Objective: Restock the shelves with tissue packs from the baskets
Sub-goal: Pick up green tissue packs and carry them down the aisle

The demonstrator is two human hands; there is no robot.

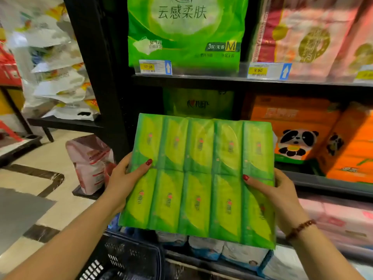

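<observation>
A large green tissue multipack (199, 178), two rows of small packets under clear wrap, is held flat in front of the middle shelf (333, 184). My left hand (125, 178) grips its left edge, thumb on top. My right hand (282, 197) grips its right edge, thumb on top too. Behind the pack, deep in the shelf bay, stands another green pack (198, 103). A dark plastic basket (125, 257) sits below on the floor, partly hidden by my left forearm.
Orange panda tissue packs (298, 136) fill the shelf to the right. The upper shelf carries a big green pack (185, 31) and pink packs (308, 37). Blue-white packs (222, 249) lie below. A pink bag (90, 162) stands on the floor at left.
</observation>
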